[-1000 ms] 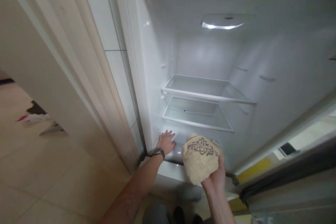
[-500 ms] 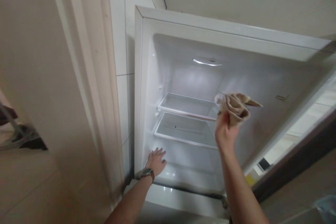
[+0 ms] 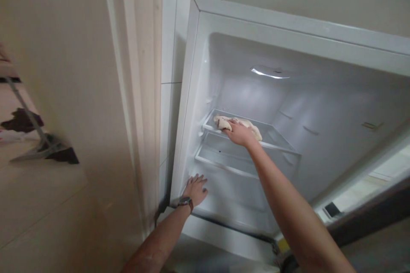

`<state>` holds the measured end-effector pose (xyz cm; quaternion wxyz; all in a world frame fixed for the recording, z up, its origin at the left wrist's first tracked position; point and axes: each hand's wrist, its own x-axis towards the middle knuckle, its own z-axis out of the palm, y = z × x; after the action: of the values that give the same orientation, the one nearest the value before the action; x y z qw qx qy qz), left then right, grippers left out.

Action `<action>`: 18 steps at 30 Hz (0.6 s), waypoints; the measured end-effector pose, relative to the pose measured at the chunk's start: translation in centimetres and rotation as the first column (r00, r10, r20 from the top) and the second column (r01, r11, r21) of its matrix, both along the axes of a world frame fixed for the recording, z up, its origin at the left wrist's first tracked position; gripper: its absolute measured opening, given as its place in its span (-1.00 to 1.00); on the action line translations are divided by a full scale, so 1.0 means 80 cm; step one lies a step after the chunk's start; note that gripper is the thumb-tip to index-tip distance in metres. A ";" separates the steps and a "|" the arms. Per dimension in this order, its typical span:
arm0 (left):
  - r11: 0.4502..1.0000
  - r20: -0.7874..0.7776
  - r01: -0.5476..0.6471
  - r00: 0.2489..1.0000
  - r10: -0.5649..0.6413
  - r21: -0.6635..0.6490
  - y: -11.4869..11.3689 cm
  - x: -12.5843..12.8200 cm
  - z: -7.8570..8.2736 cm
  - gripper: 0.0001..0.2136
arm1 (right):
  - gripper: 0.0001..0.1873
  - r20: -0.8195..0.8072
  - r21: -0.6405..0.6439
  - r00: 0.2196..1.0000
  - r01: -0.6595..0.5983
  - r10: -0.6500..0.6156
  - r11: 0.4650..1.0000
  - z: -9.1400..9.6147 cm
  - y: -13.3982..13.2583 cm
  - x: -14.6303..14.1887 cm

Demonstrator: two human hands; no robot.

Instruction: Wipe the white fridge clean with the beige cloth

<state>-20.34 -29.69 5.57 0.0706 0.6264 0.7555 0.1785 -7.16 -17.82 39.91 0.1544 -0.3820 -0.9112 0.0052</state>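
Inside the white fridge [image 3: 221,19], my right hand [image 3: 238,132] grips a crumpled beige cloth [image 3: 254,130] and rests it on the upper glass shelf [image 3: 277,136], near its front left part. Some of the cloth spreads out beyond my fingers. My left hand [image 3: 196,190], with a watch [image 3: 185,201] on its wrist, is open with fingers spread, against the lower left inner wall of the fridge. A second glass shelf [image 3: 224,158] lies just below the upper one, above my left hand.
A lit lamp [image 3: 270,72] is set in the fridge ceiling. Left of the fridge stand a tiled wall [image 3: 169,64] and a door frame [image 3: 144,94]. A broom-like tool [image 3: 48,147] is on the floor at far left. The fridge door [image 3: 368,209] stands open on the right.
My right hand has moved left and deeper with the cloth, from mid-air on the right onto the upper shelf. My left hand stays at the wall. The view has shifted slightly.
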 end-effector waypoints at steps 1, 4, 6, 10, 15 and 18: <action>1.000 0.001 0.003 1.000 -0.003 0.009 0.001 -0.001 -0.002 -0.44 | -0.44 0.054 0.017 0.999 0.005 -0.006 1.000 0.004 0.000 0.001; 1.000 -0.011 0.007 1.000 -0.007 0.028 0.004 -0.002 -0.007 -0.45 | -0.37 0.134 0.023 0.990 0.036 -0.039 0.999 0.011 -0.001 0.000; 0.999 -0.023 0.011 1.000 -0.010 0.032 0.005 -0.002 -0.009 -0.45 | -0.35 0.164 0.003 0.985 0.053 -0.053 0.999 0.013 0.000 -0.003; 0.999 -0.011 0.016 1.000 -0.015 0.050 0.007 -0.002 -0.011 -0.46 | -0.35 0.199 -0.031 0.977 0.079 -0.071 0.996 0.018 0.002 -0.008; 0.997 -0.013 0.023 1.000 -0.022 0.078 0.008 -0.002 -0.014 -0.47 | -0.34 0.247 -0.034 0.965 0.093 -0.082 0.995 0.022 0.010 -0.011; 0.998 -0.026 0.024 0.999 -0.022 0.066 0.011 -0.003 -0.018 -0.47 | -0.36 0.261 -0.014 0.962 0.082 -0.075 0.997 0.022 0.019 -0.014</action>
<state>-20.58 -28.80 4.14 0.0425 0.6393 0.7427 0.1947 -8.27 -16.27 41.66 0.0288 -0.4169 -0.9076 -0.0401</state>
